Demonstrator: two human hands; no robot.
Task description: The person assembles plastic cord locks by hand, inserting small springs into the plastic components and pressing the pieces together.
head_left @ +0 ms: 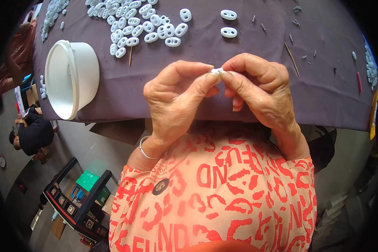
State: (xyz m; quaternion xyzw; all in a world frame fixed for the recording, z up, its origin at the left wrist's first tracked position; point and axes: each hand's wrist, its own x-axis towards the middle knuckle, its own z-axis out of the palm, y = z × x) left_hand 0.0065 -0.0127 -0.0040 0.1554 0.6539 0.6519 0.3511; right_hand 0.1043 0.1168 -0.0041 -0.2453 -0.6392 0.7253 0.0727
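Peach shirt [214, 201] with red print fills the lower middle, a round dark badge [160, 186] on its chest. Above it, both hands meet over the near side of the table [332, 101], which is covered in purplish-grey cloth. The left hand [174, 94], a bracelet [143, 149] at its wrist, pinches a small white piece [216, 71] between thumb and forefinger; the right hand [264, 86] grips it from the other side in the same way. The fingers [197, 86] hide most of the piece, and whether it is one part or two I cannot tell.

Left of the left hand, a white tub [90, 80] lies tipped on its side, its mouth facing left. Beyond the hands, white ovals [138, 27] with paired holes lie heaped toward the far left; two more ovals [229, 24] sit apart from these, one above the other. Right of this pair are scattered springs [263, 27], a thin wooden stick [292, 59] and a pink rod [359, 82]. A second stick [130, 56] touches or nearly touches the heap. Off the table's left end, a person [35, 132] in black bends forward.
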